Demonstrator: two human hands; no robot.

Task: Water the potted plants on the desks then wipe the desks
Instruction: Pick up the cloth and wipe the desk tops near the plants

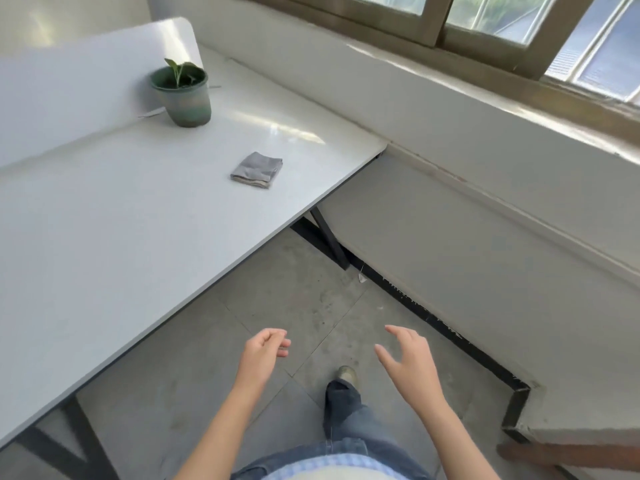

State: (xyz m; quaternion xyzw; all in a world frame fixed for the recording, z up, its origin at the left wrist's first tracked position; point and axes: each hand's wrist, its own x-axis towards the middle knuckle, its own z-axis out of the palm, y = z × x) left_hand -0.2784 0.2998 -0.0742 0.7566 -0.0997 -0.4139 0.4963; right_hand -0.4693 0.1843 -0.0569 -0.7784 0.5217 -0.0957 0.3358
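Hands: left hand (265, 351) loosely curled, gripping nothing; right hand (408, 358) with fingers (382, 353) spread apart, also bare; both hang over the floor, off the desk (121, 220)
Cloth (257, 170): folded grey, flat on the desk; ahead of the fingertips and slightly left; well apart from both; left hand nearer; almost square, so no real long axis
Pot (181, 95): green, one small plant; beyond the cloth, further left, beside the partition
Watering vessel: none in view
Writing: none on pot or cloth; pale marks on the black skirting may be lettering, too blurred to read
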